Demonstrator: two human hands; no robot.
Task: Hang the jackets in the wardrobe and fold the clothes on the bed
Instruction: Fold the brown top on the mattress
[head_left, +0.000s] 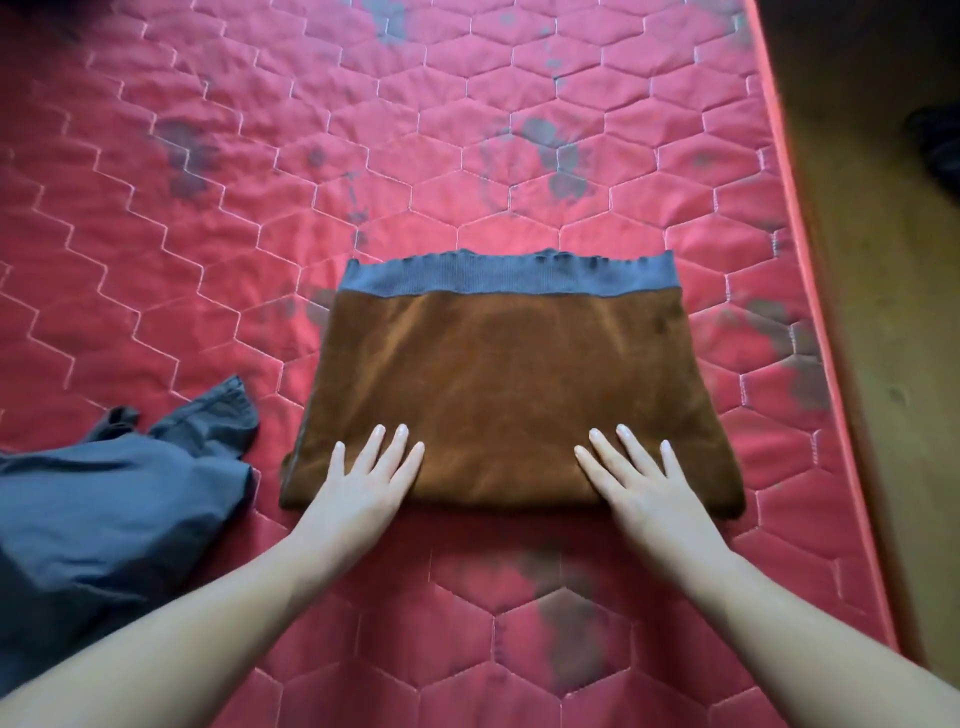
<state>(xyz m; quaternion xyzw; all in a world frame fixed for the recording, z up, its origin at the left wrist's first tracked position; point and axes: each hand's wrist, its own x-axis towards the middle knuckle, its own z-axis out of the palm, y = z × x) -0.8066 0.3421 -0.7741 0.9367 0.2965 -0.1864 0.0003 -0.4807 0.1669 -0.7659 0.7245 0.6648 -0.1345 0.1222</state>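
Brown folded garment is lying under both flat palms; left hand and right hand, fingers straight and apart, are pressing its near edge. Sweep outward, flattening evenly before stacking.

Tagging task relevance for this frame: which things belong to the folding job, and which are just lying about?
Job:
brown garment, folded
left hand and right hand, flat on it
blue garment, crumpled, to its left
bed

Lying about:
dark thing on the floor, too blurred to identify
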